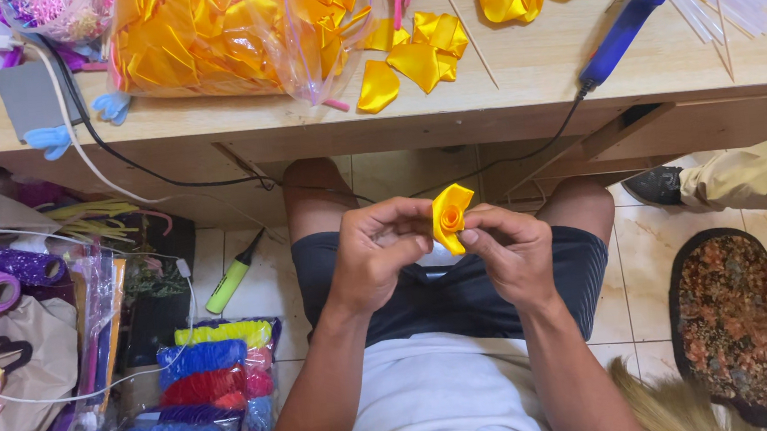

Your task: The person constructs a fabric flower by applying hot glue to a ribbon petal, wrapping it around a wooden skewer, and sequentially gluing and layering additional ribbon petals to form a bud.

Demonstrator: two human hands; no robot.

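Your left hand [375, 249] and right hand [509, 252] meet over your lap, below the worktop [538, 65] edge, wrists bent inward. Both sets of fingers pinch narrow on the yellow ribbon rose [450, 216], left curled, right thumb against its base.

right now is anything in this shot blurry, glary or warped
Head view: even, soft light; the yellow ribbon rose and both hands, left hand and right hand, are sharp. Sheen on the plastic bag of yellow petals. The wooden table edge bows slightly from the wide lens.
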